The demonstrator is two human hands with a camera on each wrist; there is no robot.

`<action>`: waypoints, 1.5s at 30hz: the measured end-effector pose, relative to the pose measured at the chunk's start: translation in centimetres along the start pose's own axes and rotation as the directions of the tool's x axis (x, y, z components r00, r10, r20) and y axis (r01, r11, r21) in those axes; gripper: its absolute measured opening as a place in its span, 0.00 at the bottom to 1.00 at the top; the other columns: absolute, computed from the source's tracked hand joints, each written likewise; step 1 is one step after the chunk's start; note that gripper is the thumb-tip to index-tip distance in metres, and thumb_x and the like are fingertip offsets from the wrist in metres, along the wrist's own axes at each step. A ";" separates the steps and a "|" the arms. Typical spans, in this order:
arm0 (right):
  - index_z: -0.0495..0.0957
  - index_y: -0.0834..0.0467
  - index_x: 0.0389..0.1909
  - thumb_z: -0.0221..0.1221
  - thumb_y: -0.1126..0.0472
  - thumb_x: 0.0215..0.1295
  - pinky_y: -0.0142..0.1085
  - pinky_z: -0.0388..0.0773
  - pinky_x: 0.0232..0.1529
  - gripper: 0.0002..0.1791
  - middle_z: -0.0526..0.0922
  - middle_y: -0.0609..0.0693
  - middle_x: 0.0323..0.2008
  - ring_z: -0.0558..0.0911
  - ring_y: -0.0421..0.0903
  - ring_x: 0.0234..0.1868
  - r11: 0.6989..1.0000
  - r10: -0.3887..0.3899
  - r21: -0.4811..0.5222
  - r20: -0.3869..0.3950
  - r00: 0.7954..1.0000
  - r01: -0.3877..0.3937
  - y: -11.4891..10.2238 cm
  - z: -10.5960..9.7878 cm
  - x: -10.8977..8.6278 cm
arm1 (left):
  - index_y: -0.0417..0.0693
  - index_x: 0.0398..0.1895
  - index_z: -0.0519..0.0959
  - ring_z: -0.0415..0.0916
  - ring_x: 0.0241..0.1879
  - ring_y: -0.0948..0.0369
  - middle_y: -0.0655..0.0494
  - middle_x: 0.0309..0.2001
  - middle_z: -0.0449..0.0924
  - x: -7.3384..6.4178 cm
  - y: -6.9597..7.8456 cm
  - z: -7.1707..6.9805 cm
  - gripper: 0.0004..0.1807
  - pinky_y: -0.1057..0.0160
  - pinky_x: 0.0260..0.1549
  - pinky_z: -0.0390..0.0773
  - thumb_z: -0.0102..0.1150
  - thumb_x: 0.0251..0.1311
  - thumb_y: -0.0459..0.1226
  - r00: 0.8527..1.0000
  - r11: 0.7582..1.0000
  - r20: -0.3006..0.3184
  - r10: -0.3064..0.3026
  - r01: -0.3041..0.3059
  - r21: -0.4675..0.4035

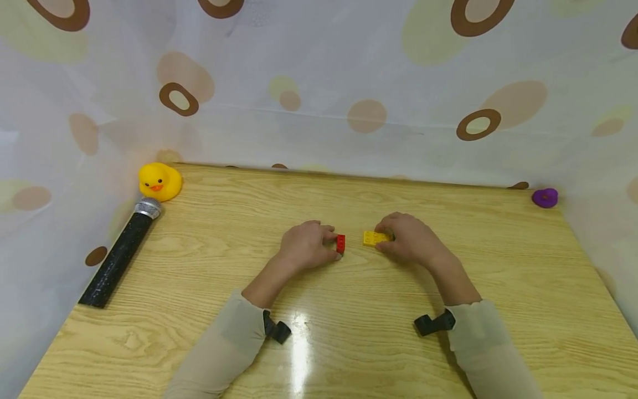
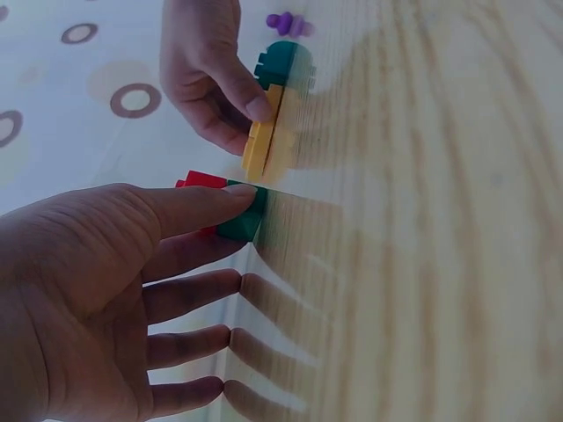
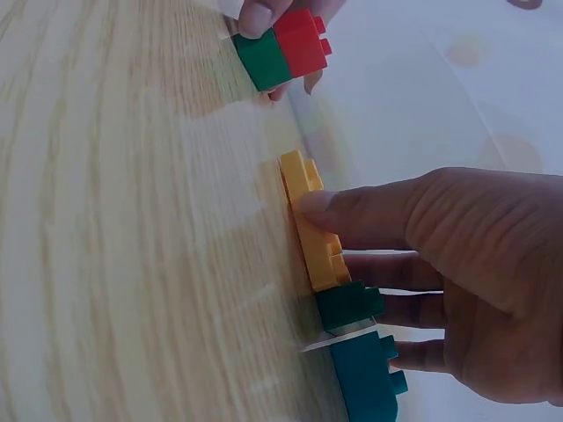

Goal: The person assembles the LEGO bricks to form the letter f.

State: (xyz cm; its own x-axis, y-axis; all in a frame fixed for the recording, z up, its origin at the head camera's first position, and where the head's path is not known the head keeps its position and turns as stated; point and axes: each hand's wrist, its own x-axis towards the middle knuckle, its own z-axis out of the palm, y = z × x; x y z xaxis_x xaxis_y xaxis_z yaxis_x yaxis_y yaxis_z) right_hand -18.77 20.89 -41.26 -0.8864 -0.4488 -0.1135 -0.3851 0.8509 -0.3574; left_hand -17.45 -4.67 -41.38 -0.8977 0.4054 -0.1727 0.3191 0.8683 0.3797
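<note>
My left hand [image 1: 306,246] pinches a red toy brick [image 1: 341,244] joined to a green brick [image 3: 262,61] between thumb and fingers; the green one lies lower, close to the tabletop. Across a small gap to the right, my right hand [image 1: 411,238] pinches a yellow studded brick [image 1: 371,238] low at the wood, thumb on its near side. In the right wrist view, dark green [image 3: 345,306] and teal [image 3: 365,378] brick parts line up behind the yellow one, beneath the hand; whether they are one piece or two I cannot tell.
A yellow rubber duck [image 1: 161,182] sits at the back left of the wooden table [image 1: 224,194], touching or close to a black microphone [image 1: 122,252] along the left edge. At the back right corner is a small purple toy [image 1: 545,198]. Patterned sheeting [image 1: 319,127] walls the back and sides.
</note>
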 end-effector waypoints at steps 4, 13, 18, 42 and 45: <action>0.81 0.63 0.58 0.65 0.58 0.67 0.56 0.75 0.61 0.21 0.83 0.61 0.58 0.80 0.61 0.59 1.000 0.008 0.015 -0.011 1.000 -0.008 -0.3 -0.4 -0.1 | 0.62 0.61 0.83 0.67 0.73 0.56 0.65 0.68 0.76 0.0 -0.1 0.1 0.26 0.52 0.57 0.79 0.69 0.59 0.54 1.000 1.000 0.002 -0.007 0.007 0.000; 0.78 0.59 0.62 0.65 0.55 0.69 0.53 0.79 0.57 0.23 0.85 0.56 0.57 0.83 0.54 0.54 0.997 -0.023 0.069 -0.051 0.998 0.027 -1.4 -1.2 -0.4 | 0.64 0.61 0.83 0.69 0.72 0.56 0.65 0.66 0.78 -0.2 0.0 0.2 0.26 0.50 0.57 0.79 0.68 0.59 0.56 1.000 0.999 -0.026 -0.009 0.010 0.043; 0.79 0.58 0.61 0.65 0.56 0.69 0.53 0.78 0.58 0.22 0.85 0.55 0.56 0.83 0.53 0.55 0.992 -0.074 0.096 -0.088 0.993 0.083 -2.3 -1.4 -0.7 | 0.63 0.61 0.83 0.69 0.72 0.55 0.65 0.66 0.78 -0.1 0.1 0.2 0.26 0.48 0.58 0.79 0.68 0.59 0.56 1.000 0.999 -0.021 -0.015 0.016 0.044; 0.81 0.57 0.59 0.67 0.56 0.67 0.47 0.82 0.51 0.21 0.86 0.54 0.54 0.84 0.49 0.49 0.985 -0.132 0.098 -0.094 0.987 0.141 -5.0 0.3 -0.4 | 0.59 0.47 0.84 0.82 0.52 0.53 0.55 0.46 0.86 0.0 0.0 0.5 0.20 0.52 0.39 0.82 0.71 0.56 0.57 0.996 0.998 -0.088 0.013 -0.008 0.057; 0.82 0.57 0.59 0.67 0.56 0.67 0.47 0.82 0.50 0.21 0.86 0.54 0.53 0.84 0.50 0.49 0.988 -0.118 0.087 -0.106 0.987 0.128 -5.2 0.4 -0.4 | 0.59 0.46 0.84 0.82 0.45 0.54 0.56 0.42 0.85 -0.1 0.1 0.5 0.20 0.54 0.36 0.81 0.71 0.56 0.57 0.996 0.998 -0.085 0.015 -0.011 0.058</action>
State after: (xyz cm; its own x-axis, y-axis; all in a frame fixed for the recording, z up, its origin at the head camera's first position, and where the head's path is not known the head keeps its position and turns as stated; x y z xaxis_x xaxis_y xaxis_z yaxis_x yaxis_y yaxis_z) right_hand -16.29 16.50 -39.74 -0.8568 -0.5148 0.0287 -0.4715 0.7596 -0.4480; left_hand -17.23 -4.51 -41.78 -0.9152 0.3930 -0.0890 0.3456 0.8791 0.3284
